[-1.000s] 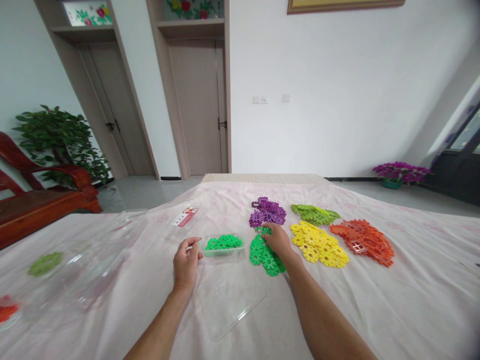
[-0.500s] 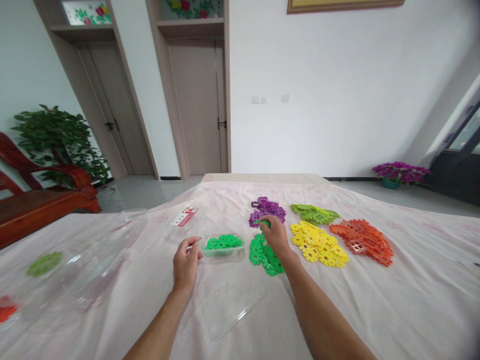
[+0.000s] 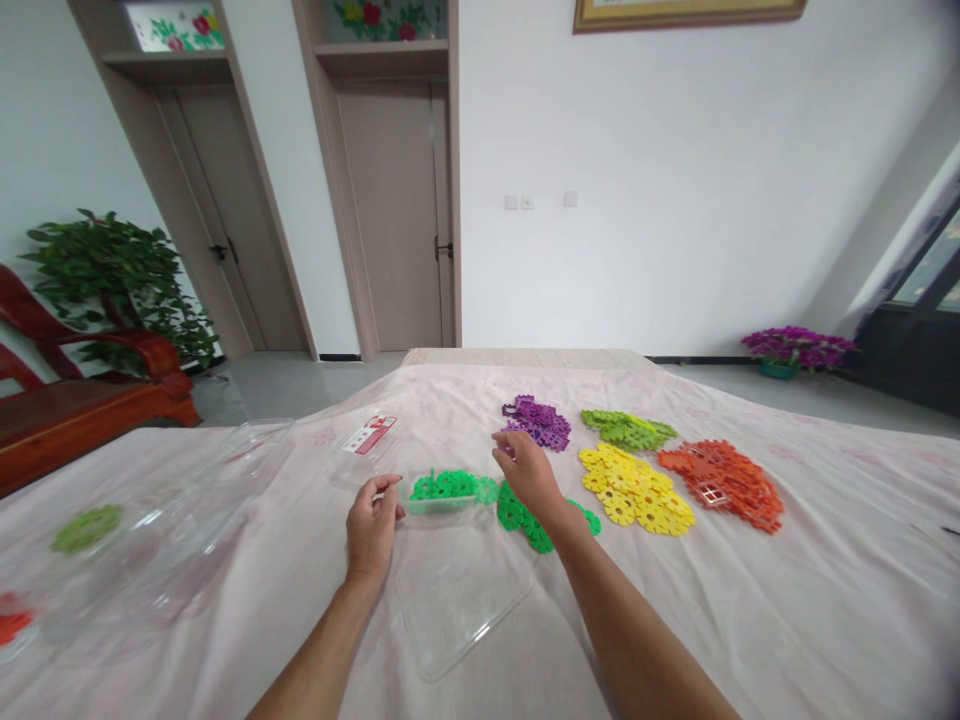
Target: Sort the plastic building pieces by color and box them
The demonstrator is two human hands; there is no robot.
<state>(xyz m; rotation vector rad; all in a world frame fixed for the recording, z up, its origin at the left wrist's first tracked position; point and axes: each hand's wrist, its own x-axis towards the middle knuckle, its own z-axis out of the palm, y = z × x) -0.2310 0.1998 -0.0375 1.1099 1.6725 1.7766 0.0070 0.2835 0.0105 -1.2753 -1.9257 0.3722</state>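
My left hand [image 3: 373, 528] holds the left edge of a clear plastic box [image 3: 442, 512], its fingers closed at the rim. Inside the box is a heap of green flower-shaped discs [image 3: 444, 485], one of them standing on edge. Another green disc [image 3: 487, 490] is at the box's right end; whether it is inside or outside I cannot tell. Over the table, right of the box, my right hand [image 3: 525, 475] is open, fingers slightly apart, with nothing visible in them. Below it lies a pile of green discs [image 3: 512, 510], partly hidden by my wrist.
Purple [image 3: 541, 422], light green [image 3: 628, 430], yellow [image 3: 637, 490] and orange [image 3: 727, 485] piles lie on the right. A clear lid [image 3: 457, 610] lies in front of the box. Clear plastic containers [image 3: 202, 500] stand left, and a labelled clear piece [image 3: 367, 440] lies behind.
My right hand has moved slightly left and let go of the green disc it held. A green disc now shows at the box's right end. My left hand has stayed put.
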